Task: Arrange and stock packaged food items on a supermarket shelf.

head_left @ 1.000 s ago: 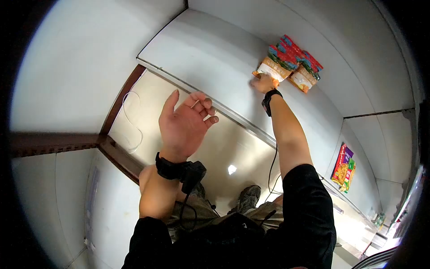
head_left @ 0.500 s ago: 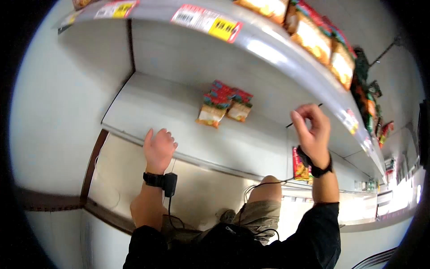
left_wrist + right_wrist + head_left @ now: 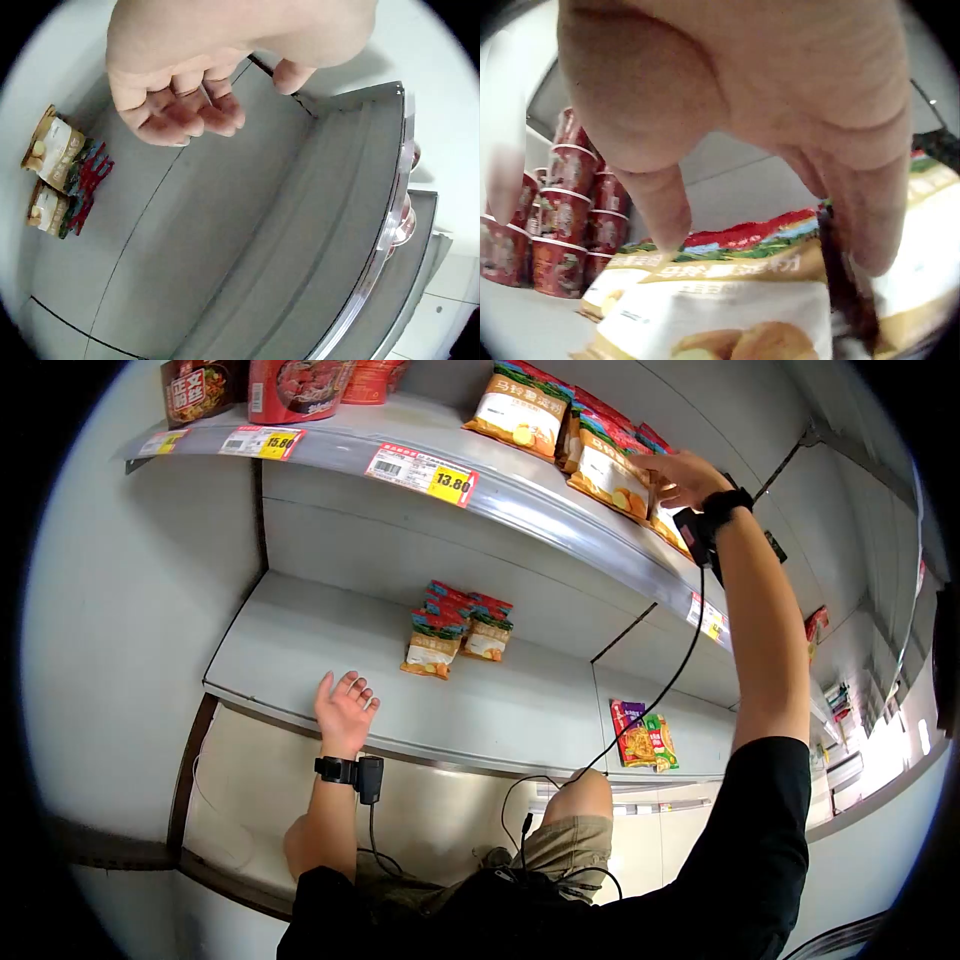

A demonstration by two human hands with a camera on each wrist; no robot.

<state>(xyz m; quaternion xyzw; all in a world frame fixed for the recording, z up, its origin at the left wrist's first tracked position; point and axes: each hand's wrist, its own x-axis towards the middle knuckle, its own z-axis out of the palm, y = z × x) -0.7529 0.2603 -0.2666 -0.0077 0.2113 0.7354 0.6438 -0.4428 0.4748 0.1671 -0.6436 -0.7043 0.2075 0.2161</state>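
Note:
On the upper shelf, my right hand [image 3: 682,478] is at the right edge of a gold-and-white packet with a red top [image 3: 610,472]. In the right wrist view the thumb lies against the top of this packet [image 3: 735,300], and the other fingers reach down between it and a neighbouring packet [image 3: 926,247], spread apart rather than closed round it. My left hand [image 3: 345,712] hangs palm up, empty, its fingers loosely bent, by the lower shelf's front edge. Similar packets [image 3: 432,645] stand on the lower shelf behind it, also seen in the left wrist view [image 3: 56,154].
Red noodle cups [image 3: 298,388] stand on the upper shelf at left, stacked in the right wrist view [image 3: 559,225]. Price labels line the upper shelf edge [image 3: 530,500]. A purple packet [image 3: 632,735] and a green one [image 3: 660,742] lie on the lower shelf at right. A cable hangs below my right wrist.
My right hand has left the lower-shelf packets and risen to the packets on the upper shelf. The view has shifted to bring in the upper shelf. My left hand remains empty near the lower shelf edge.

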